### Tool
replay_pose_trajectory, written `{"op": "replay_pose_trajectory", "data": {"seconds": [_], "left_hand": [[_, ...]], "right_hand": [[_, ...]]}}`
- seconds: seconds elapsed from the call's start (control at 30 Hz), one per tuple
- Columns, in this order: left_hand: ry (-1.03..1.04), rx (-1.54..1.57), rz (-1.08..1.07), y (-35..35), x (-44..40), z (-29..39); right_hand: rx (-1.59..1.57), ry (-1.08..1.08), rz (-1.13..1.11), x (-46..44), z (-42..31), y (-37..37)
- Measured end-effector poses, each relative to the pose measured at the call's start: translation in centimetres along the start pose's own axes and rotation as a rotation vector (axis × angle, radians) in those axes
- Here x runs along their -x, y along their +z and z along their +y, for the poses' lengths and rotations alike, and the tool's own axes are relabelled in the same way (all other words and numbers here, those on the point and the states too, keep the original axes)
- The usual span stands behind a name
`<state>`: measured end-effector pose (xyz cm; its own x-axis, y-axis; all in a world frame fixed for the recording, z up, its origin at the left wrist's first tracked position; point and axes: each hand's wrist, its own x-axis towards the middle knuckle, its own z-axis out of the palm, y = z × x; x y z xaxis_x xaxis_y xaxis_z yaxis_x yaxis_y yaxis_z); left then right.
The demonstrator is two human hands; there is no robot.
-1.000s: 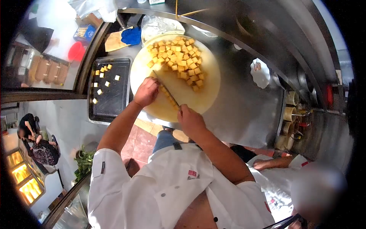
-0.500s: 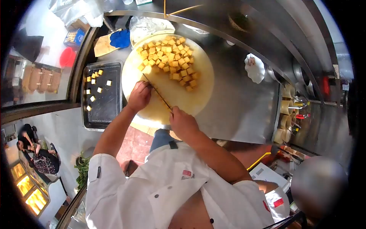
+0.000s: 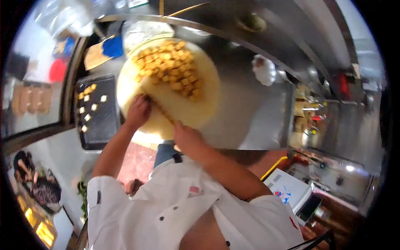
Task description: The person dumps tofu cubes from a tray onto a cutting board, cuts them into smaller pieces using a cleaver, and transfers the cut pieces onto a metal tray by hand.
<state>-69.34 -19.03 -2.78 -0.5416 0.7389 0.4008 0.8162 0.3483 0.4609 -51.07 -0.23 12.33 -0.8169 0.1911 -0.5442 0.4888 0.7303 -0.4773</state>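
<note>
A round cream-coloured board (image 3: 204,100) carries a pile of yellow cubes (image 3: 166,62) on its far part. My right hand (image 3: 188,137) is closed on the handle of a long knife (image 3: 160,109) at the board's near edge. The knife lies slantwise over the board, its tip pointing up and left. Near the tip, my left hand (image 3: 140,111) has its fingers curled down at the board beside the blade. Blur hides whether anything is between those fingers. Left of the board, a dark tray (image 3: 102,131) holds several small pale and yellow cubes (image 3: 94,107).
Behind the board lie a plastic-covered round thing (image 3: 146,33) and a blue cloth (image 3: 112,46) on a brown board (image 3: 95,56). A white scalloped plate (image 3: 263,71) stands on the metal counter (image 3: 246,108). Two people (image 3: 37,179) are in the background at left.
The whole view has shifted, so the board and tray appear further left. A co-worker at lower right has gone out of view. Both hands remain at the knife.
</note>
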Motion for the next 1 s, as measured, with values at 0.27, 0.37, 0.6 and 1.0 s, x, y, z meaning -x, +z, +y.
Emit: {"op": "replay_pose_trajectory", "data": {"seconds": [0.27,0.37,0.6,1.0], "left_hand": [[-0.005,0.072,0.041,-0.8,-1.4,1.3],[-0.039,0.06,-0.027,-1.4,-1.8,1.6],[-0.009,0.063,0.018,-1.2,-1.6,1.3],[-0.015,0.081,-0.01,-2.6,-1.5,2.3]], "right_hand": [[0.04,-0.008,-0.024,-0.3,-0.2,0.2],[0.059,-0.045,-0.022,-0.6,0.1,0.8],[0.167,-0.047,0.007,-1.3,0.2,2.1],[-0.032,-0.046,0.241,-2.0,3.2,4.5]]}}
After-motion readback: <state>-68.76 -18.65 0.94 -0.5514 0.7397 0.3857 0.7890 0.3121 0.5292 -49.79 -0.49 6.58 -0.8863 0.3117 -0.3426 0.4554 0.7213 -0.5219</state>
